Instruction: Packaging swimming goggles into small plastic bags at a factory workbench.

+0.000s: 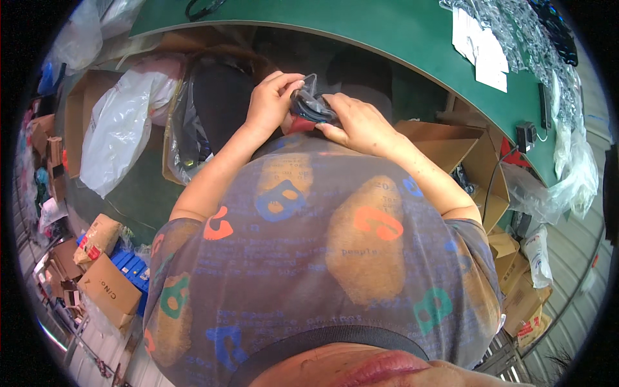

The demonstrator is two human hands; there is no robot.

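Both my hands are up in front of my chest, close to the green table's near edge. Between them is a dark coiled cable, with thin clear plastic around its upper part. My left hand pinches the plastic at its left upper side, thumb against the fingers. On the other side my right hand grips the coil, thumb below and fingers above. Something red shows just under the coil; what it is I cannot make out.
The green table curves across the top, bearing white paper sheets, a heap of clear plastic bags and a small black device. Open cardboard boxes stand at right. A box with white plastic is at left, blue boxes lower.
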